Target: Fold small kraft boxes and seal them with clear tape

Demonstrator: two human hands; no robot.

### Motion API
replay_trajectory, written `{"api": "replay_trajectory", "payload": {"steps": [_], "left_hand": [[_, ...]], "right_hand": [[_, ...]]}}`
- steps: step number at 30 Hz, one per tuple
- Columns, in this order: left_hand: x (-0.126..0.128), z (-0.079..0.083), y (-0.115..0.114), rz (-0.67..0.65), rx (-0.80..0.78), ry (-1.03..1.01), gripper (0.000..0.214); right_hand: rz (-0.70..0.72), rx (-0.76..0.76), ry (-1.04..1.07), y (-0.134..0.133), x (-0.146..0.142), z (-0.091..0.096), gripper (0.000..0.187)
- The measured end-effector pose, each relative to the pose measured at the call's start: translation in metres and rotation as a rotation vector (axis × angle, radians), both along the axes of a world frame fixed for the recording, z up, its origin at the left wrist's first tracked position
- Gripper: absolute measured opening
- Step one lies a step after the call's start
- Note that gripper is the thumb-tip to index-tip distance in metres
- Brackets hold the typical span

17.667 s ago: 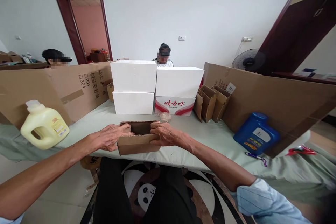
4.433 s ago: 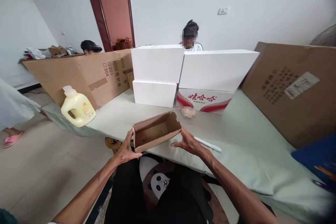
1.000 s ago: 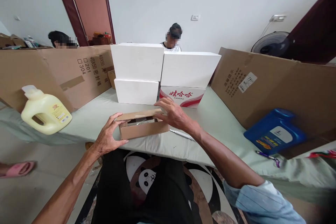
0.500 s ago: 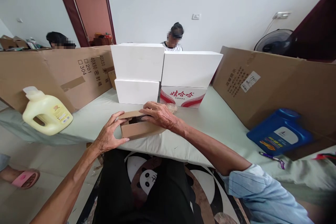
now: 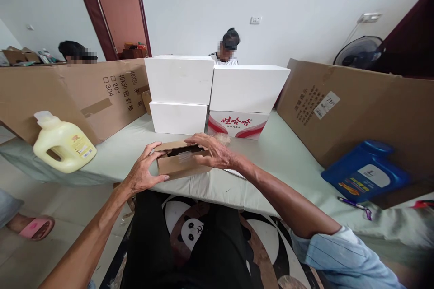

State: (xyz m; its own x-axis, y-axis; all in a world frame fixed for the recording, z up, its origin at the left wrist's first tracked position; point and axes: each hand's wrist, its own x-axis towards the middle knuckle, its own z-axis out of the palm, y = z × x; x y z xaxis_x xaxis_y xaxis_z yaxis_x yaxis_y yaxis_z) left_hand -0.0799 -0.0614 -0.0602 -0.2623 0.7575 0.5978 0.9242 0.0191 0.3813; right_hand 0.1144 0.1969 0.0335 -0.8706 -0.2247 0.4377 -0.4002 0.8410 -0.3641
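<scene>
A small brown cardboard box (image 5: 181,168) sits near the front edge of the cloth-covered table, its top partly open and its inside dark. My left hand (image 5: 144,171) grips the box's left end, thumb low on the front and fingers at the top. Across the right part of the box lies my right hand (image 5: 213,151), its fingers curled over the top edge and the thumb toward the front. A clear plastic piece (image 5: 185,157) sticks out of the opening beside the right thumb. What lies inside the box is hidden.
Stacked white boxes (image 5: 181,80) stand behind. Large cardboard sheets flank both sides. A yellow jug (image 5: 64,144) is left; a blue bottle (image 5: 368,169) and a pen (image 5: 354,203) are right. Two people sit beyond. Crumpled clear plastic (image 5: 222,139) lies behind my right hand.
My right hand has shifted slightly, its thumb now toward the front of the box. Clear plastic now shows at the opening. My left hand keeps its grip on the left end.
</scene>
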Motion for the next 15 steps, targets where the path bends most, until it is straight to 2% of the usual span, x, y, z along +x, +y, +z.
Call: {"api": "replay_trajectory", "payload": {"steps": [2, 4, 6, 11, 15], "left_hand": [[0.001, 0.002, 0.000, 0.001, -0.004, -0.005, 0.062], [0.003, 0.003, 0.001, 0.000, 0.001, -0.005, 0.057], [0.004, 0.004, 0.001, -0.005, 0.019, 0.003, 0.053], [0.006, 0.002, 0.000, -0.002, 0.024, -0.006, 0.057], [0.006, -0.001, 0.000, 0.013, 0.043, 0.004, 0.057]], "right_hand": [[-0.036, 0.049, -0.047, -0.001, 0.004, 0.003, 0.054], [-0.088, 0.089, -0.037, -0.003, 0.004, 0.003, 0.057], [-0.111, 0.106, 0.001, -0.005, 0.001, 0.000, 0.050], [-0.121, 0.064, 0.124, -0.009, -0.011, -0.011, 0.010], [-0.103, -0.060, 0.191, -0.012, -0.018, -0.015, 0.019]]}}
